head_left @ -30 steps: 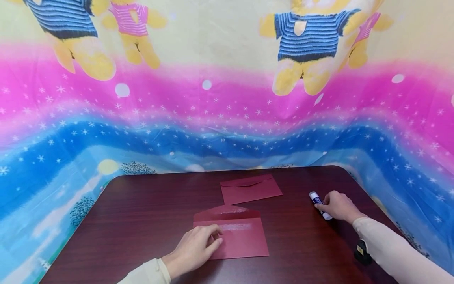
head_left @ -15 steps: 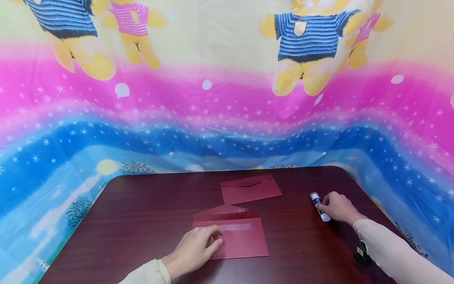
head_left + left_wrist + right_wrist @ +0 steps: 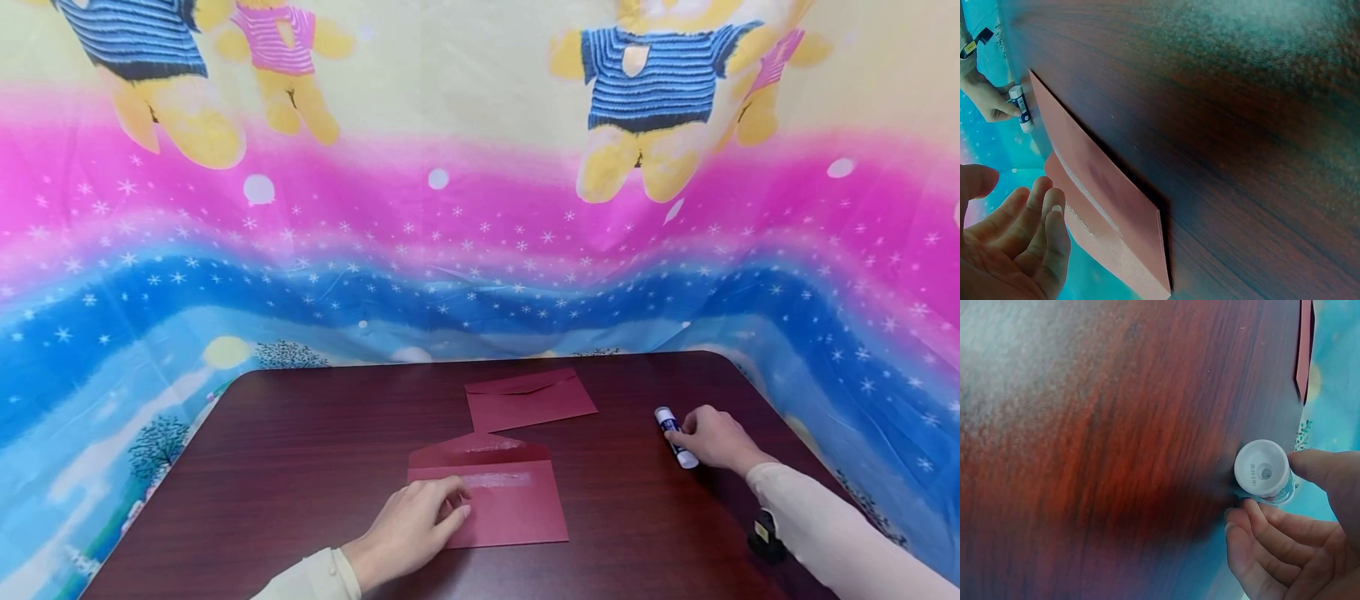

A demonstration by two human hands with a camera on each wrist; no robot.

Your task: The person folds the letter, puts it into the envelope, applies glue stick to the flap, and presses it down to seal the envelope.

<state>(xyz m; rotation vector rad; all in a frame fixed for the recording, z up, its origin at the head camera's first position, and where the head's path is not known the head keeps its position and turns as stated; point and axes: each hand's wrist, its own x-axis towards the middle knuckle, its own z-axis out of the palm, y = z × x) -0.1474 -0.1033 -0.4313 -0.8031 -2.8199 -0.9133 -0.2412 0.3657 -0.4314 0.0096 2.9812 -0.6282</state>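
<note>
A red envelope [image 3: 517, 508] lies in front of me with its flap [image 3: 480, 450] unfolded away from me. Shiny glue streaks mark the flap and the upper body. My left hand [image 3: 412, 521] rests over the envelope's left part, fingers loosely bent and holding nothing; it hides that corner. On the right side of the table, my right hand [image 3: 716, 437] holds a white and blue glue stick [image 3: 667, 422] between thumb and fingers. The glue stick lies on its side, its round white end [image 3: 1262, 469] facing the right wrist camera.
A second red envelope [image 3: 532, 404], its flap folded down, lies behind the first, close to the tip of the open flap. The dark wooden table [image 3: 315, 442] has rounded far corners. A printed cloth [image 3: 450, 208] hangs around its back and sides.
The glue stick has turned very slightly under my right hand. My left hand and both envelopes stay where they were.
</note>
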